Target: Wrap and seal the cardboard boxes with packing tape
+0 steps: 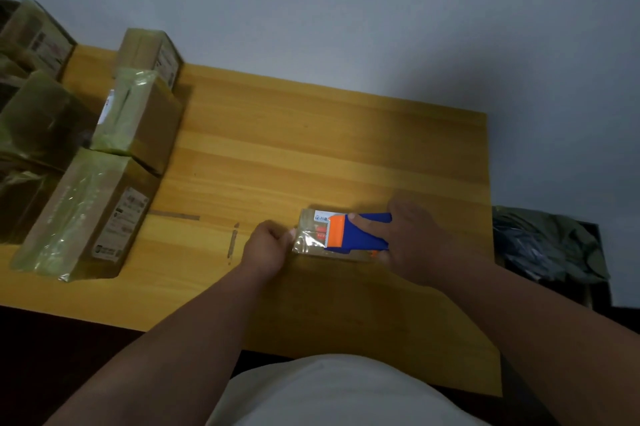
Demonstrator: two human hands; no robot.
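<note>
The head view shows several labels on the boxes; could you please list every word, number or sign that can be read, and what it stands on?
White label on the small box under the tape dispenser: a small blue logo and characters, too blurred to read.
Label on the side of the nearest large box: print, too small to read.
Labels on the farther boxes: blurred, unreadable.
No text can be quoted with confidence.

A small flat box (311, 235), glossy with clear tape, lies on the wooden table near its front edge. A blue dispenser (360, 233) with an orange blade guard rests on top of it. Larger taped boxes (90, 214) stand at the table's left.
</note>
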